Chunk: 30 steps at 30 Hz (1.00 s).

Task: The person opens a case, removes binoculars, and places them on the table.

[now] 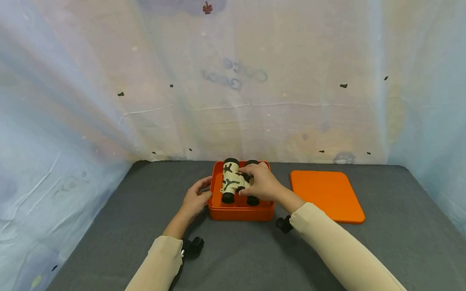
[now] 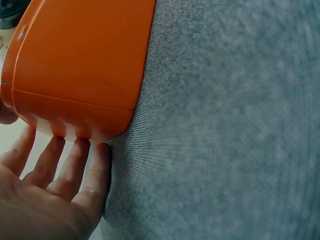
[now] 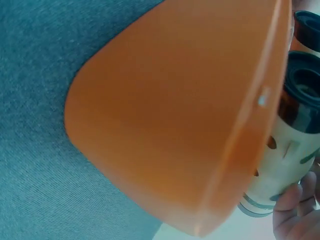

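Camouflage-patterned binoculars [image 1: 231, 179] with black ends are in the orange box [image 1: 241, 214], their barrels pointing toward the back. My right hand [image 1: 262, 183] grips them from above at the right barrel, which it partly covers. In the right wrist view, fingers [image 3: 287, 205] curl against the cream barrel [image 3: 287, 165] behind the box wall. My left hand [image 1: 196, 197] rests at the box's left side. The left wrist view shows its fairly straight fingertips [image 2: 80, 150] touching the outer wall [image 2: 80, 65], with the thumb near the rim.
An orange lid [image 1: 326, 193] lies flat on the grey tabletop [image 1: 239, 265], right of the box. Patterned, translucent sheeting [image 1: 284, 67] hangs behind the table and along both sides. A small black device [image 1: 193, 248] is worn at each wrist.
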Each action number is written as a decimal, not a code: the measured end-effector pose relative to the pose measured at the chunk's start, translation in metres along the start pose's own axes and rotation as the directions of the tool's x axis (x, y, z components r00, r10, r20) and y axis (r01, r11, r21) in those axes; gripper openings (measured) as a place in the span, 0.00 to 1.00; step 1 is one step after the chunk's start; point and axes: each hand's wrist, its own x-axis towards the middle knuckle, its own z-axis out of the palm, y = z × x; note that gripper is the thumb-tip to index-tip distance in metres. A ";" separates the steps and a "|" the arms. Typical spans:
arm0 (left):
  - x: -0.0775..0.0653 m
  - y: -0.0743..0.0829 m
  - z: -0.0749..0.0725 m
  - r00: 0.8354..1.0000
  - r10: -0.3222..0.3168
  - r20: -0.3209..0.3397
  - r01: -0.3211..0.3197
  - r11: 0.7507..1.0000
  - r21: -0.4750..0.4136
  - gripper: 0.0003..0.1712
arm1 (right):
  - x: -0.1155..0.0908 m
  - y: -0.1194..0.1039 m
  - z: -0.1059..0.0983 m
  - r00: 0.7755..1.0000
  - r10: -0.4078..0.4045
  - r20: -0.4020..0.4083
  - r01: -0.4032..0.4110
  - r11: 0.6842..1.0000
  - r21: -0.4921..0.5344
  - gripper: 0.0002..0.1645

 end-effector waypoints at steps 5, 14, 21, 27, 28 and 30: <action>0.000 -0.001 0.000 1.000 -0.004 0.003 0.004 1.000 -0.011 0.29 | -0.003 -0.003 -0.004 1.000 -0.014 -0.001 0.014 1.000 0.008 0.41; -0.001 0.000 -0.001 1.000 -0.003 0.005 0.003 1.000 -0.005 0.29 | -0.010 -0.006 -0.010 1.000 -0.018 0.002 0.018 0.999 0.027 0.40; -0.001 0.001 0.001 1.000 -0.004 0.004 0.004 1.000 0.007 0.29 | -0.018 -0.006 -0.012 1.000 -0.022 -0.010 0.022 1.000 0.005 0.40; -0.005 0.009 -0.001 1.000 -0.012 0.016 0.012 1.000 0.005 0.30 | -0.025 -0.009 -0.016 1.000 -0.018 -0.019 0.018 1.000 0.001 0.40; -0.005 0.009 -0.001 1.000 -0.012 0.016 0.012 1.000 0.007 0.30 | -0.027 -0.009 -0.017 1.000 -0.017 -0.022 0.017 1.000 -0.002 0.40; -0.002 0.005 -0.001 1.000 -0.008 0.009 0.008 1.000 0.016 0.29 | -0.029 -0.010 -0.019 1.000 -0.015 -0.025 0.015 1.000 -0.009 0.40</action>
